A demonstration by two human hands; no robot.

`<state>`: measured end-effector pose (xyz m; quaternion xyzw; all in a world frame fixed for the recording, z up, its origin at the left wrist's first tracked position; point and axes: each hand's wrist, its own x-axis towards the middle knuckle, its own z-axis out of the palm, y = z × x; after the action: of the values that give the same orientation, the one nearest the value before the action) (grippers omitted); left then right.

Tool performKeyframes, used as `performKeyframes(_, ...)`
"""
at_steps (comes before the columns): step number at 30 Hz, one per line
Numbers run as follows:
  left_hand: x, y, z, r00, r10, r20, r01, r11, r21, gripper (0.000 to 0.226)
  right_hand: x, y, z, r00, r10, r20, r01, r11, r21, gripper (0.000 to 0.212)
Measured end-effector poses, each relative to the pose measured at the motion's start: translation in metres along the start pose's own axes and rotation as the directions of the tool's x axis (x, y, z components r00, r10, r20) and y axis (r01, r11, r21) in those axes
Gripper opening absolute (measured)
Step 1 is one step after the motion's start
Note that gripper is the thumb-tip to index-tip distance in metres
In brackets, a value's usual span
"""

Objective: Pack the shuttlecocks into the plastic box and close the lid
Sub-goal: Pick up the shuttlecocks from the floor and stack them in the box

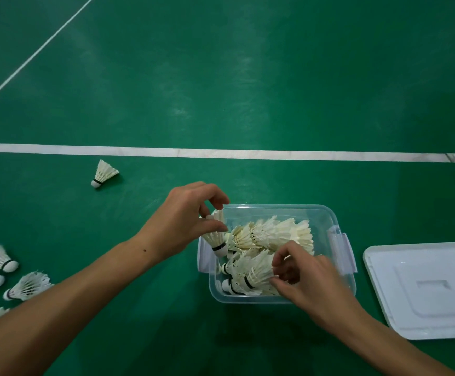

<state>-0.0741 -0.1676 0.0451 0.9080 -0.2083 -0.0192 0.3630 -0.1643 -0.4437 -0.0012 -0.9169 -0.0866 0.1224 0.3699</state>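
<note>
1. The floor [248, 90] is green court, crossed by a white line [220, 153].
2. The lid [424, 289] lies flat on the floor just right of the box, off and well within the right hand's reach.
3. The box [326, 215] sits open, already holding a heap of shuttlecocks [275, 234], most lying on their sides.
4. The left hand [182, 221] pinches a shuttlecock [216, 241] by its feathers at the box's left rim. The cork points down and toward the person, so its long axis tilts in over the rim; I judge a short drop rightward puts it in.
5. The right hand [305, 278] is inside the box, fingers curled about the feathers of a packed bird [250, 275] near the front wall. It looks to be settling it, though how firm the hold is I cannot tell.
6. Loose birds [28, 286] lie on the floor at far left, nearer the left hand. One more [103, 173] lies alone beside the white line.
</note>
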Motion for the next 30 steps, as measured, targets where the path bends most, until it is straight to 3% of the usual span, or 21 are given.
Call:
performKeyframes(7, 0.0, 0.001, 0.004, 1.0, -0.005, 0.001, 0.005, 1.0, -0.023, 0.042, 0.017, 0.0, 0.013, 0.981, 0.099, 0.169, -0.108, 0.993, 0.045, 0.041)
performKeyframes(16, -0.001, 0.004, 0.012, 0.998, 0.014, 0.064, -0.012, 1.0, -0.028, 0.041, 0.026, -0.021, 0.005, 0.944, -0.08, 0.319, 0.157, 0.962, -0.224, 0.036)
performKeyframes(20, -0.002, 0.005, 0.014, 0.997, 0.011, 0.076, -0.007, 0.999, -0.044, 0.04, 0.025, -0.02, -0.003, 0.923, -0.005, 0.384, 0.044, 0.995, -0.094, 0.041)
performKeyframes(25, 0.006, 0.012, 0.011, 0.996, 0.035, 0.079, -0.029, 0.996, -0.079, 0.045, 0.016, -0.012, -0.036, 0.951, 0.019, 0.308, -0.056, 0.992, 0.112, 0.044)
performKeyframes(30, 0.024, 0.029, 0.012, 0.986, 0.09, 0.139, -0.071, 0.989, -0.132, 0.059, 0.024, -0.019, -0.059, 0.997, -0.03, 0.075, 0.013, 0.977, 0.214, 0.039)
